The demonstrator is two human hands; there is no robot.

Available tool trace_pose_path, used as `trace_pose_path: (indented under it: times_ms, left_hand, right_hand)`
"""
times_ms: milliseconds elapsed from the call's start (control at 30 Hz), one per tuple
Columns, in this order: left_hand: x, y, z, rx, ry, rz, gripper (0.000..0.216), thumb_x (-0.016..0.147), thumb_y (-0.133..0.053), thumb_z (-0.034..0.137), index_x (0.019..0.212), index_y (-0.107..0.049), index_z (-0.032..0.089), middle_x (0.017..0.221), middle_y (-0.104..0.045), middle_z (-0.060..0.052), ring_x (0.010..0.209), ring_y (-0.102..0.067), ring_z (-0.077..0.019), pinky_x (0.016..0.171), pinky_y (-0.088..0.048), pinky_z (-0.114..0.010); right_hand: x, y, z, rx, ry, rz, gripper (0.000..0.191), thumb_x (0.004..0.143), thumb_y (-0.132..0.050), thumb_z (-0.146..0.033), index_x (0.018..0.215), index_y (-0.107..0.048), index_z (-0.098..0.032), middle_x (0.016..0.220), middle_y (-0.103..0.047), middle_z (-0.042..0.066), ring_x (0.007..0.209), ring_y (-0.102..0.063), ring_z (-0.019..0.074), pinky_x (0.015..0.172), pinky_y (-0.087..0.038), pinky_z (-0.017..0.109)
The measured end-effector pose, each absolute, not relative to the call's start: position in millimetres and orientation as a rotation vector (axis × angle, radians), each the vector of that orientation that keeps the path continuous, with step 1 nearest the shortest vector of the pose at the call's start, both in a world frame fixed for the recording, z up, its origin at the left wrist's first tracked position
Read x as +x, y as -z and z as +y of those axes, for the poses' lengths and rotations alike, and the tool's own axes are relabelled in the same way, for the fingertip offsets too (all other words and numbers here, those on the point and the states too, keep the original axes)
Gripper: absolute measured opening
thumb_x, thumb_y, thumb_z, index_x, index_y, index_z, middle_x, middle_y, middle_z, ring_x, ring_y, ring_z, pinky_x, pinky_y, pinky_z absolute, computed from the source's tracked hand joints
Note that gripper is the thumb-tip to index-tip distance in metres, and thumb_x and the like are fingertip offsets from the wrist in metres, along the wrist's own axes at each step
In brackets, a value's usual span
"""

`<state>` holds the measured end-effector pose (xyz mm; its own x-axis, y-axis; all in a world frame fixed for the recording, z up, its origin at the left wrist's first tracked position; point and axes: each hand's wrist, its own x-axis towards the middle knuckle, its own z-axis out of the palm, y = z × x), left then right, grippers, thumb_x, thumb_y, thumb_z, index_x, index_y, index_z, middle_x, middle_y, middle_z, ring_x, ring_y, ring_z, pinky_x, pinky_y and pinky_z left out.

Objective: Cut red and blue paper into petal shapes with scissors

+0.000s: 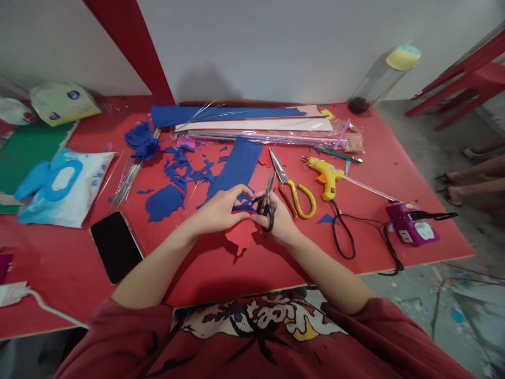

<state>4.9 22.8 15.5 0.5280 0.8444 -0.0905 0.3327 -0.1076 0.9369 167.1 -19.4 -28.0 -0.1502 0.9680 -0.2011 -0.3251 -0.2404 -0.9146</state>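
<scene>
My left hand (223, 209) pinches a red scalloped cut-out (240, 235) and a blue piece (243, 208) lying against its upper edge. In my right hand (283, 222) is a small pair of scissors with black handles (270, 218), blades pointing up and away from me. Both hands meet low over the table's front part, and the fingers partly hide the pieces. Just beyond them lies a blue strip (239, 166). Larger yellow-handled scissors (303, 202) rest right of my right hand. A blue scalloped cut-out (164, 202) lies left of my left hand.
Blue scraps (177, 168) litter the red table (244, 279). At right are a yellow glue gun (327, 176), its cord and a purple power box (412, 223). A phone (116, 247), a wipes pack (65, 184) and a blue flower (142, 141) lie left. A bottle (379, 79) stands behind.
</scene>
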Motion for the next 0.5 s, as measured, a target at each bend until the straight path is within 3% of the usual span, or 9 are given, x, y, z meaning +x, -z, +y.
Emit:
trace_pose_path:
  times_ms: [100,233,367,500]
  left_hand:
    - [6,-11,24,1.588,-0.670,1.073,0.030,0.058,-0.074,0.017,0.087,-0.066,0.022,0.068,-0.067,0.000,0.058,-0.058,-0.0144,0.053,-0.037,-0.022]
    - [11,-4,25,1.342,-0.675,1.113,0.027,0.060,-0.074,0.021,0.085,-0.063,0.019,0.048,-0.056,0.007,0.039,-0.044,-0.0084,0.043,-0.031,-0.020]
    - [20,4,23,1.010,-0.656,0.967,0.024,0.061,-0.074,0.030,0.076,-0.065,0.013,0.064,-0.068,-0.004,0.052,-0.059,-0.0131,0.053,-0.045,-0.024]
    - [26,12,17,1.031,-0.666,0.934,0.028,0.064,-0.072,0.031,0.082,-0.069,0.011,0.071,-0.071,-0.007,0.059,-0.063,-0.0161,0.058,-0.048,-0.026]
  right_hand:
    - [167,33,-19,-1.081,-1.444,-0.918,0.045,0.056,-0.073,-0.017,0.092,-0.047,-0.023,0.069,-0.052,-0.007,0.052,-0.045,0.0062,0.046,-0.039,0.018]
    - [167,35,-18,-1.101,-1.266,-0.860,0.043,0.058,-0.069,-0.016,0.093,-0.044,-0.025,0.074,-0.050,-0.006,0.054,-0.045,0.0069,0.048,-0.042,0.020]
    - [167,32,-17,-1.111,-1.154,-0.845,0.042,0.060,-0.067,-0.016,0.092,-0.042,-0.026,0.071,-0.048,-0.007,0.055,-0.046,0.0077,0.051,-0.044,0.021]
    - [167,31,-18,-1.128,-1.114,-0.832,0.041,0.062,-0.067,-0.017,0.094,-0.042,-0.025,0.075,-0.047,-0.006,0.057,-0.046,0.0074,0.053,-0.044,0.021]
